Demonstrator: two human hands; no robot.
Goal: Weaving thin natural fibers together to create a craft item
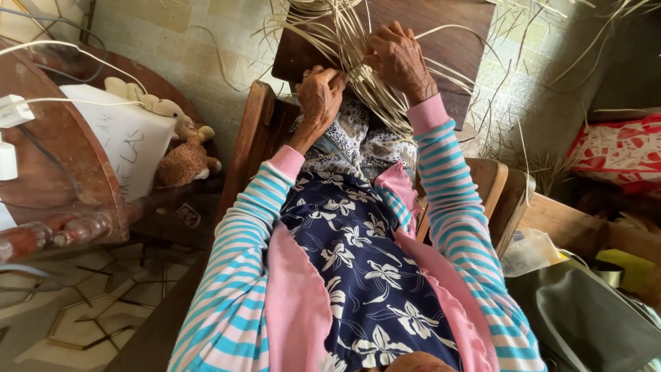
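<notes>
A bundle of pale straw strips fans out over a dark wooden board in front of my knees. My left hand is closed around the strips at their lower left. Just to the right and a little higher, my right hand pinches the same strips, fingers curled over them. Both arms wear pink sleeves with blue and white stripes. Below the hands lies my lap in a dark blue floral dress.
A wooden chair frame surrounds my legs. At left stand a round wooden table, a white bag and a stuffed toy. A red patterned bag and a grey bag sit at right. Loose straws trail across the tiled floor.
</notes>
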